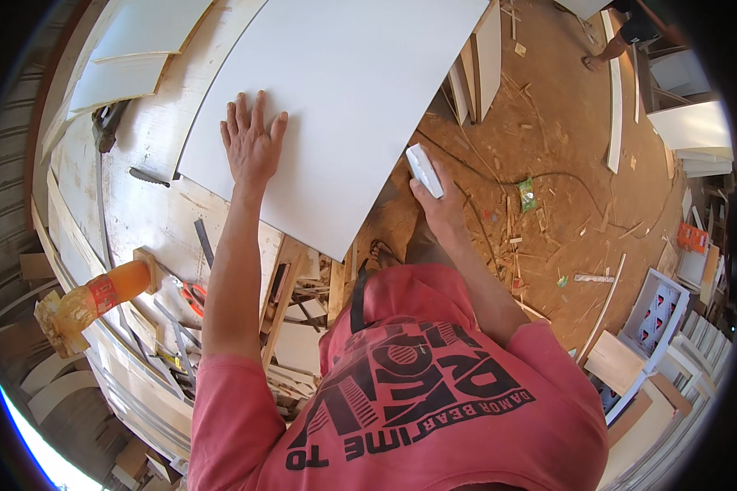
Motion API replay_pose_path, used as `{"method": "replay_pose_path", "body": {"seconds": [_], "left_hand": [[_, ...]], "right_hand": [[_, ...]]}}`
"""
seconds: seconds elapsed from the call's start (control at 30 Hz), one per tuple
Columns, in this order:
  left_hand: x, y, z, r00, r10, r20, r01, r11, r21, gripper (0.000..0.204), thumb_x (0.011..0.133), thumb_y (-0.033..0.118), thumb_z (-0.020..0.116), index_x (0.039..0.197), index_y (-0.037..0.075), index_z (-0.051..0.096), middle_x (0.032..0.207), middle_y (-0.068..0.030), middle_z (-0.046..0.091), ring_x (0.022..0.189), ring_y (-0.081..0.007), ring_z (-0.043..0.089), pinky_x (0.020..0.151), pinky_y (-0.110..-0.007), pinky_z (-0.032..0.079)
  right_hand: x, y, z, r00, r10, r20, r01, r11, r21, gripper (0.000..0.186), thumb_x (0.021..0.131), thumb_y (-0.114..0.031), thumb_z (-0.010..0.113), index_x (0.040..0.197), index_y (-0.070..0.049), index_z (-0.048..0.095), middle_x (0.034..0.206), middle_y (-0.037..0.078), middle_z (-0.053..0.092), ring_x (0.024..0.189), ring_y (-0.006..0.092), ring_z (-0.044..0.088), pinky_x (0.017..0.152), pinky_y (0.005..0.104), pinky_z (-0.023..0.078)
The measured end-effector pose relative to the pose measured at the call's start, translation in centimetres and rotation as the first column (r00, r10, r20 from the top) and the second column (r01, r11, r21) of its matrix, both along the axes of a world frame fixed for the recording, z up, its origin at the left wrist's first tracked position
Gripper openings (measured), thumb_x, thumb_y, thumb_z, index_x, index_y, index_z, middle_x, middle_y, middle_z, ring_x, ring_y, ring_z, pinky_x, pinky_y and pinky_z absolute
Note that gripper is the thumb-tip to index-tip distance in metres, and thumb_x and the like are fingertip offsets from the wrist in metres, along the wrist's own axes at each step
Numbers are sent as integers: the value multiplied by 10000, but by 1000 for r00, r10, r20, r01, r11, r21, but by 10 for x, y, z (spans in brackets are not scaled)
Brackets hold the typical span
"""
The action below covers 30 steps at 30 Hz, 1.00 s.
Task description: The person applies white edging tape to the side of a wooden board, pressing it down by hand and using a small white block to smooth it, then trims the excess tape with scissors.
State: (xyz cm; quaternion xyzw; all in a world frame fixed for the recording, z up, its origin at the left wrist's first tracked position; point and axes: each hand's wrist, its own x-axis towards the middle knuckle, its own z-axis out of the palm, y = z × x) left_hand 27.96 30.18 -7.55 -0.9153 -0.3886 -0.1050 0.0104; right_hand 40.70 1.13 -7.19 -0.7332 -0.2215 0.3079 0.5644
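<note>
Red T-shirt (434,385) cloth with black print fills the nearest ground, the wearer's arms reaching forward from it. The right hand (444,203) curls its fingers and thumb around a white rectangular block (423,172), one long face left exposed; it is held just beside the panel's right edge, and whether they touch I cannot tell. The left hand (254,151) lies palm down on the white panel (336,106), fingers spread and grasping nothing, probably to steady the sheet. That panel rests over a pale worktop (143,209), one corner jutting toward the wearer, perhaps so that its edge is easier to reach.

At the worktop's left, an orange plastic bottle (106,293) with a red label meets a small wooden block (146,270) at one end and a ragged yellowish mass (61,323) at the other; whether liquid or plastic gives the orange colour is unclear.

Farther right, a printed carton (659,315) stands among boards, its contents indistinct. Scraps and a green packet (526,195) litter the brown floor (565,229), and beyond shows another person's leg (618,49).
</note>
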Motion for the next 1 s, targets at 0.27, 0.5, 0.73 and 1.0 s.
{"method": "replay_pose_path", "body": {"seconds": [0.27,0.5,0.73,1.0], "left_hand": [[5,1,0,999,30,31,-29,999,-22,604,939,572,348,1437,230,363,1516,-100,272,1422,-284,187,1167,-457,124],[5,4,0,1000,25,8,-25,1000,-13,610,939,571,350,1443,228,351,1519,-106,263,1421,-288,189,1164,-456,132],[7,1,8,1000,-1,-27,0,999,-38,597,958,524,351,1451,187,338,1520,-126,255,1416,-322,191,1148,-489,153],[27,3,9,989,137,-56,-144,979,-142,582,949,472,440,1408,120,374,1494,-180,269,1419,-353,160,1145,-508,131]], "right_hand": [[-98,-33,2,947,316,54,-318,948,22,537,834,-27,596,1348,-58,441,1261,136,500,1177,299,456,1019,382,347],[-96,-42,0,871,490,18,-490,869,68,520,839,-39,613,1338,-80,472,1260,116,526,1191,262,448,1015,365,351],[23,-13,-13,997,15,-82,-14,1000,14,517,865,-100,596,1356,-44,442,1250,141,532,1137,235,518,974,347,400],[260,69,-17,955,-269,128,268,963,28,549,859,-182,603,1355,-19,432,1275,167,529,1164,265,509,982,352,395]]}}
